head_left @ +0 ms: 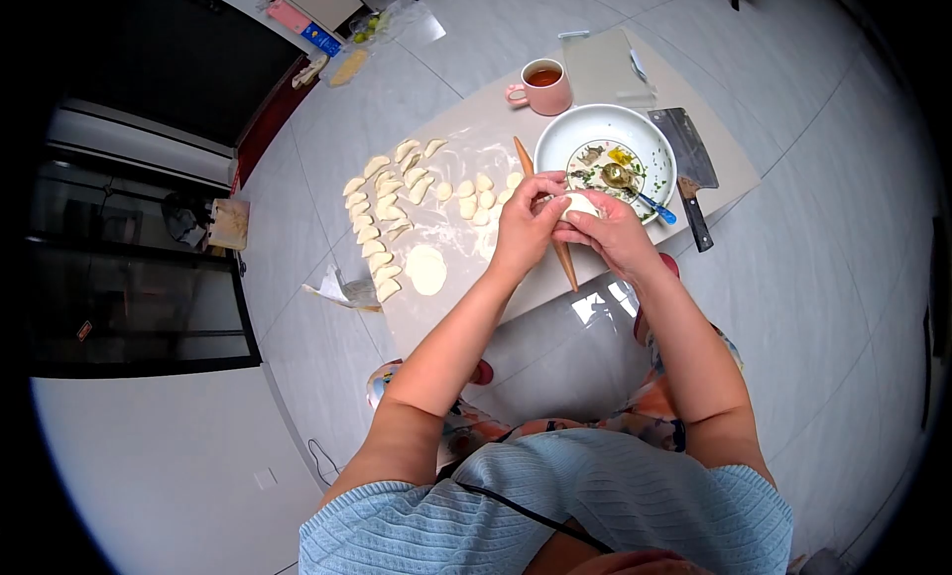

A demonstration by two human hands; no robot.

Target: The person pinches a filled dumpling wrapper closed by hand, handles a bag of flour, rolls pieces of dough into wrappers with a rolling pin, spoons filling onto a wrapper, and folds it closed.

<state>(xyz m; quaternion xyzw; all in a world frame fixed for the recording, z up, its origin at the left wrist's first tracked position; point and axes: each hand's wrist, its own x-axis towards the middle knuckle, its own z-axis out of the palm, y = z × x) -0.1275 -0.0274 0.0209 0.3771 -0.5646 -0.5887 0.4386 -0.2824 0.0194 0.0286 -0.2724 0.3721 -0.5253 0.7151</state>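
Observation:
Between my two hands is a pale dough wrapper (579, 207), pinched at its edges. My left hand (531, 218) grips its left side, and my right hand (615, 235) has the fingers closed on its right side. Whether filling lies inside is hidden. Beneath the hands runs a wooden rolling pin (565, 265). Just beyond them stands a white bowl (551, 137) with scraps of filling and a blue-handled spoon (656, 209). Small dough pieces (467, 207) lie left of the pin, and flat round wrappers (425, 270) are nearer the table's left front edge.
Rows of folded dumplings (369, 233) occupy the left of the floured table (446, 322). A pink mug (548, 97) of reddish liquid stands behind the bowl. A cleaver (686, 154) lies at the right, its black handle past the edge. A clear container (605, 69) is at the back.

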